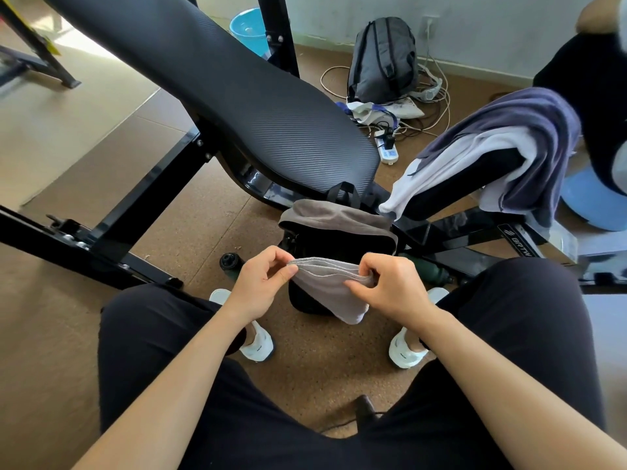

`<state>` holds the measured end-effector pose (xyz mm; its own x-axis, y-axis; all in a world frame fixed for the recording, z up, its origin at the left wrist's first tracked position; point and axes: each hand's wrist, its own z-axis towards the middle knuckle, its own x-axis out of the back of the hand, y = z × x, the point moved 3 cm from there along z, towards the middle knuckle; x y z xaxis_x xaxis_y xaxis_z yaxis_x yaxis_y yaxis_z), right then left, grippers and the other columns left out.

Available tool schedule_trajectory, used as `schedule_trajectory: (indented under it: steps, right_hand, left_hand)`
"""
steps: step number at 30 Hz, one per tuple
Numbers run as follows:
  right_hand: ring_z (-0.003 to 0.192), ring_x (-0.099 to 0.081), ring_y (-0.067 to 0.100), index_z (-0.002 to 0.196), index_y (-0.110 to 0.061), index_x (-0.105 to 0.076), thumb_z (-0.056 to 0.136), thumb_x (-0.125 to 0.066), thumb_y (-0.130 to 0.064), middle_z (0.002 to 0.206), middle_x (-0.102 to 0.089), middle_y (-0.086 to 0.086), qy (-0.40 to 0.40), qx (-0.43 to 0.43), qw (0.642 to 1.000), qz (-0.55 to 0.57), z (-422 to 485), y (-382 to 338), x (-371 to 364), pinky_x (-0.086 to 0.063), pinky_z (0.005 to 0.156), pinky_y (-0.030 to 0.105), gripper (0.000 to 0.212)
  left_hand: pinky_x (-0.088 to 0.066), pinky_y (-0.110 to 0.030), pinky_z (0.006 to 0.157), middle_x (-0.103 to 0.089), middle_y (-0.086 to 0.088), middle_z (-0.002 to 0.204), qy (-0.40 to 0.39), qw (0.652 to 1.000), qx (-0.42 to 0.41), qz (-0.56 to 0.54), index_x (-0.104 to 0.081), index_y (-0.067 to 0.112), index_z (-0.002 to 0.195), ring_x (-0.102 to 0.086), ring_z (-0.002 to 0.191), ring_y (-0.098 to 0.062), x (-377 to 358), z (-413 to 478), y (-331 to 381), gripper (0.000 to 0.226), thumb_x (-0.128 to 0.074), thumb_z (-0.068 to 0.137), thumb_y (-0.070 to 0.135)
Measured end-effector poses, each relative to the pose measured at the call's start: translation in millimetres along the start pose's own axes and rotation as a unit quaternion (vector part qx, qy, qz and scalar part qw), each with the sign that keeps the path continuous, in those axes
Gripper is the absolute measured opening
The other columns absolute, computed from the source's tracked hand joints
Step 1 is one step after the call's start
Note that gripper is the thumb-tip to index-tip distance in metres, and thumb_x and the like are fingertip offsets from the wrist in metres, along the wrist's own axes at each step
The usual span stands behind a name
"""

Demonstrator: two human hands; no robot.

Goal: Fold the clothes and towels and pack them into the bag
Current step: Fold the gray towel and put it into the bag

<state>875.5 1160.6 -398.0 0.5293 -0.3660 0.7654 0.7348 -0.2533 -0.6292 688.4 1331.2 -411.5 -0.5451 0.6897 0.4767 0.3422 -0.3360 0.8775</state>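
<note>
Brown floor (61,327): carried a black bag (339,240), a dark backpack (383,59), a white power strip (387,153), a blue bucket (247,28). Tilted bench pad (451,189): held a purple towel (526,110) draped over a white towel (458,157).

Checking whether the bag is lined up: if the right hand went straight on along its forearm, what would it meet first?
Beyond the grey towel that the right hand pinches, likely the black bag just behind it, though depth is unclear.

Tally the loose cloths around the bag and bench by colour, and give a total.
Light grey: 1, the folded towel held by left hand and right hand.
Brown-grey: 1, the brown-grey cloth on the black bag.
Purple: 1, the purple towel over the bench pad.
White: 1, the white cloth under it.
Total: 4.
</note>
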Motion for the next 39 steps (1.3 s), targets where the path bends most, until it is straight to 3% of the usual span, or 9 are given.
schedule_trajectory:
  steps: [3,7,10,13,18,23,32,36,39]
  right_hand:
    - [0.075,-0.056,0.012,0.099,-0.026,-0.051,0.076,-0.081,-0.04,0.082,-0.06,-0.011,-0.006,0.011,0.999,-0.053,2.3,-4.0,4.6,-0.043,0.069,0.03,0.04]
    - [0.116,-0.057,0.014,0.142,-0.024,-0.049,0.076,-0.077,-0.057,0.121,-0.065,-0.008,-0.087,0.101,0.987,-0.09,5.5,-19.5,-9.1,-0.041,0.103,0.038,0.079]
    - [0.104,-0.057,0.008,0.127,-0.026,-0.059,0.086,-0.071,-0.051,0.109,-0.066,-0.013,-0.124,0.111,0.985,-0.037,7.4,-26.7,-23.9,-0.04,0.104,0.035,0.05]
    - [0.082,-0.058,0.009,0.104,-0.02,-0.064,0.095,-0.065,-0.041,0.089,-0.063,-0.008,-0.136,0.1,0.986,0.013,11.6,-27.9,-26.1,-0.051,0.078,0.038,0.023]
    - [0.077,-0.059,0.014,0.101,-0.021,-0.066,0.099,-0.042,-0.05,0.087,-0.059,-0.008,-0.092,0.155,0.981,-0.07,17.9,-32.6,-8.1,-0.052,0.063,0.042,0.038]
    - [0.078,-0.062,0.015,0.111,-0.023,-0.07,0.102,-0.046,-0.045,0.089,-0.061,-0.007,-0.092,0.195,0.974,-0.071,20.6,-42.8,26.5,-0.051,0.061,0.042,0.034]
    - [0.083,-0.062,0.017,0.112,-0.014,-0.071,0.102,-0.053,-0.036,0.092,-0.06,-0.008,-0.004,0.186,0.981,-0.057,24.8,-49.1,66.7,-0.053,0.066,0.045,0.03]
    - [0.083,-0.063,0.018,0.111,-0.014,-0.068,0.103,-0.054,-0.032,0.092,-0.062,-0.005,0.058,0.158,0.985,-0.027,25.9,-41.5,84.8,-0.053,0.07,0.044,0.024]
    - [0.081,-0.063,0.018,0.107,-0.012,-0.067,0.102,-0.057,-0.029,0.089,-0.064,-0.002,0.103,0.124,0.987,-0.016,27.6,-34.8,91.2,-0.052,0.071,0.046,0.021]
  left_hand:
    - [-0.053,-0.024,0.081,-0.071,-0.003,0.094,-0.034,0.997,-0.02,-0.061,-0.065,0.018,0.1,-0.067,0.089,-0.012,-8.9,-0.6,10.2,0.005,-0.064,0.099,0.013]
    - [-0.051,-0.021,0.077,-0.071,0.006,0.09,-0.094,0.991,-0.052,-0.079,-0.065,0.023,0.1,-0.066,0.085,-0.005,-24.4,-3.6,23.2,0.012,-0.065,0.098,0.011]
    - [-0.053,-0.022,0.081,-0.072,0.008,0.092,-0.11,0.988,-0.048,-0.102,-0.065,0.02,0.101,-0.069,0.089,-0.007,-26.4,-4.3,27.8,0.011,-0.065,0.098,0.009]
    - [-0.052,-0.02,0.078,-0.074,0.01,0.09,-0.097,0.987,-0.029,-0.122,-0.066,0.019,0.1,-0.069,0.086,-0.006,-21.2,-5.3,24.8,0.005,-0.065,0.097,0.015]
    - [-0.057,-0.036,0.082,-0.072,-0.001,0.095,-0.089,0.986,-0.006,-0.141,-0.067,0.021,0.102,-0.067,0.089,-0.014,-17.6,-5.0,21.2,0.013,-0.066,0.094,0.032]
    - [-0.054,-0.032,0.097,-0.07,0.003,0.117,-0.172,0.977,-0.022,-0.124,-0.064,0.023,0.125,-0.066,0.112,-0.014,-29.5,-6.7,31.6,0.047,-0.081,0.083,0.035]
    - [-0.057,-0.041,0.077,-0.072,0.003,0.089,-0.152,0.986,-0.074,-0.009,-0.072,0.016,0.094,-0.068,0.082,-0.013,-54.4,5.1,2.7,0.014,-0.083,0.085,0.021]
    - [-0.058,-0.045,0.081,-0.074,0.004,0.094,-0.172,0.984,-0.039,0.011,-0.075,0.024,0.098,-0.07,0.089,-0.013,-53.4,3.9,-11.1,0.028,-0.08,0.081,0.046]
    - [-0.059,-0.04,0.087,-0.075,0.006,0.104,-0.209,0.977,-0.013,-0.034,-0.073,0.026,0.106,-0.072,0.099,-0.013,-54.1,0.8,-10.2,0.029,-0.081,0.082,0.04]
